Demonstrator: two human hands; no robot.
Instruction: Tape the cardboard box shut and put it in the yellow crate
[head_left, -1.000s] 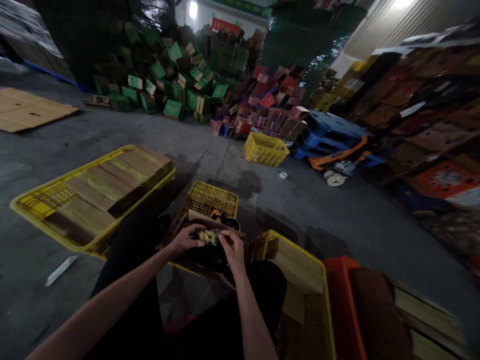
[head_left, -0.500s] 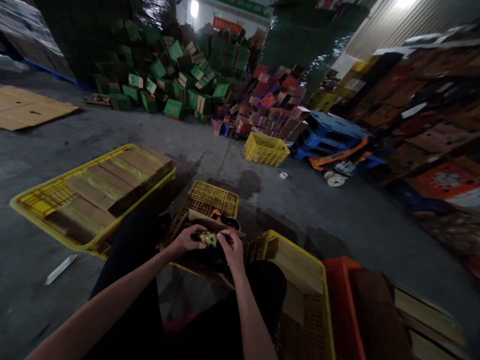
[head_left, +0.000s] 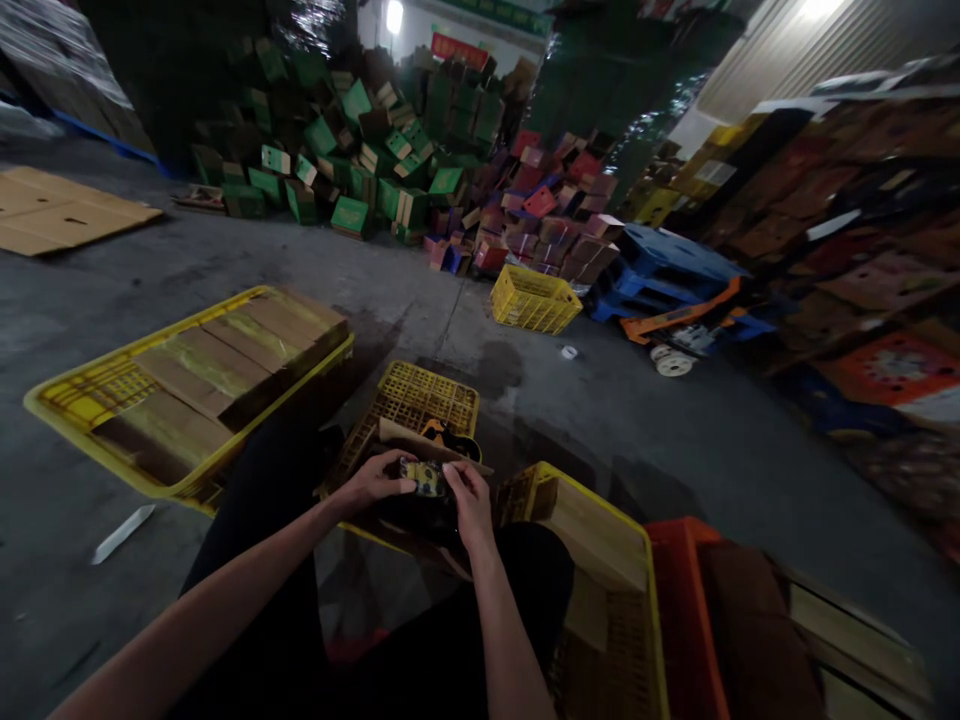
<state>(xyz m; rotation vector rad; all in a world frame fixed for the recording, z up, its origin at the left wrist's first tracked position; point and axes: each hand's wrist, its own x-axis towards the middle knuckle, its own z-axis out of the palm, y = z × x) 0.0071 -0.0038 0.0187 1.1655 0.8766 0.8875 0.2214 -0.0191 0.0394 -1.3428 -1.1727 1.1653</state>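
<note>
Between my two hands is a small yellow-and-black patterned item [head_left: 424, 478], too dim and small to name. My left hand [head_left: 381, 476] pinches its left end, and my right hand [head_left: 470, 494] has thumb and fingers closed on its right end. They hold it over an upturned-looking yellow plastic crate [head_left: 429, 388] between my knees, where a cardboard flap [head_left: 397, 434] and dark contents lie. Just behind the hands rests an orange-and-black object [head_left: 442, 432], perhaps a tape dispenser. What lies under my hands is too dark to make out.
A yellow crate [head_left: 97, 437] with cardboard boxes [head_left: 199, 370] stands at left. At right are another yellow crate [head_left: 651, 610] and a red crate [head_left: 694, 600]. Farther off are a small yellow crate [head_left: 534, 300], blue pallets [head_left: 667, 262], an orange pallet jack [head_left: 679, 315] and heaped cartons [head_left: 352, 215].
The patterned item has turned slightly between my fingers, showing more of its face. My hands have stayed nearly in place, and the view has shifted a little.
</note>
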